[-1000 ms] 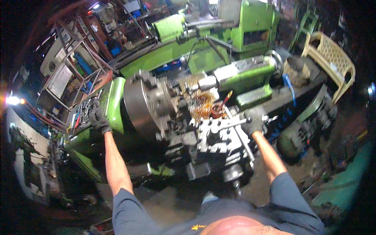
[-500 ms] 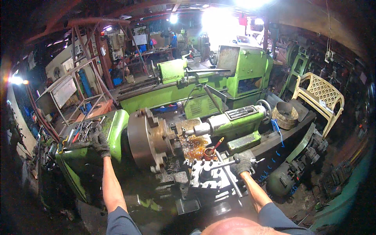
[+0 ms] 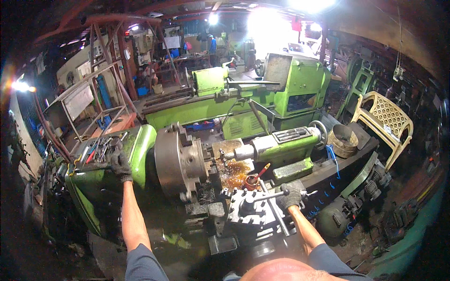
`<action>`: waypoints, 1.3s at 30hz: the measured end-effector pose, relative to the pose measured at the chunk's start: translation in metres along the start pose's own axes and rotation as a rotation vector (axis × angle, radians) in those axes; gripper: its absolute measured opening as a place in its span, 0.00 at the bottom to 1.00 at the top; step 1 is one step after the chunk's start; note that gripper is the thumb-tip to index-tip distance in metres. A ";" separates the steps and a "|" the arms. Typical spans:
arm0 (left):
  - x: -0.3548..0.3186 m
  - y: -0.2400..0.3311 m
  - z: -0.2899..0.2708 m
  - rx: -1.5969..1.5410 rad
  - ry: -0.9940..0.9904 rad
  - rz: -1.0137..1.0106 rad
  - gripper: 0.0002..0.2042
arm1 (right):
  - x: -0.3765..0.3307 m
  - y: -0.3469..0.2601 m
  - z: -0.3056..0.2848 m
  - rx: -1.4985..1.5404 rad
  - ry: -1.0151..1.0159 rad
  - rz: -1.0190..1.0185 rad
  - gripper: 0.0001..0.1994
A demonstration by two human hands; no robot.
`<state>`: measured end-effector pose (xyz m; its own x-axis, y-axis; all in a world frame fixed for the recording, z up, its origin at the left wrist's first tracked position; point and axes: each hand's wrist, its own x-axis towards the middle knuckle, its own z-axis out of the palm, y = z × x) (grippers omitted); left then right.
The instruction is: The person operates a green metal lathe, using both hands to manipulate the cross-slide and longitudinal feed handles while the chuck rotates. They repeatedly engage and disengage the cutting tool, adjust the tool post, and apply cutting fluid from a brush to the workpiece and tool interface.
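I stand at a green lathe [image 3: 286, 150] with a large steel chuck [image 3: 176, 159] in the middle. My left hand [image 3: 120, 165], in a dark glove, rests on the edge of the green headstock [image 3: 101, 180], beside several loose hand tools lying on its top. My right hand [image 3: 289, 196], also gloved, is closed on the long metal handle [image 3: 265, 197] of the dark tool post [image 3: 246, 208]. Between chuck and tailstock lies a pile of brownish metal chips [image 3: 234, 174], with a small cup and red-handled brush [image 3: 255, 178] next to it.
A second green lathe [image 3: 234, 100] stands behind. A cream plastic chair [image 3: 384, 119] sits at the right, a round metal tub [image 3: 342, 139] rests on the lathe bed end. A metal rack [image 3: 89, 105] is at the left. People work far back under bright lights.
The view has tilted up, showing more of the workshop behind. Both hands keep their places, left on the headstock and right on the tool post handle.
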<state>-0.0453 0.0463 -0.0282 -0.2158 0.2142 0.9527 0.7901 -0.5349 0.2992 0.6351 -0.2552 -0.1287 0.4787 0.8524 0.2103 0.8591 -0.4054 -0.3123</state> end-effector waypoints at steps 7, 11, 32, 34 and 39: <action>-0.004 0.000 0.003 0.001 -0.006 -0.018 0.14 | -0.002 -0.003 -0.003 -0.054 -0.008 0.018 0.15; -0.002 -0.007 0.003 0.081 0.025 0.055 0.14 | -0.003 -0.005 -0.005 -0.012 -0.007 0.009 0.14; 0.005 0.017 -0.005 0.092 -0.005 0.019 0.10 | -0.003 -0.011 -0.008 -0.081 0.027 -0.014 0.17; 0.005 0.018 -0.004 0.105 0.002 0.059 0.08 | -0.002 -0.010 -0.007 -0.072 0.010 -0.002 0.17; 0.005 0.012 -0.004 0.144 -0.009 0.056 0.13 | 0.000 -0.005 -0.003 -0.057 0.008 -0.021 0.17</action>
<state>-0.0391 0.0374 -0.0198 -0.1647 0.1947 0.9669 0.8748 -0.4240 0.2344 0.6316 -0.2545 -0.1246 0.4619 0.8583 0.2234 0.8776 -0.4060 -0.2549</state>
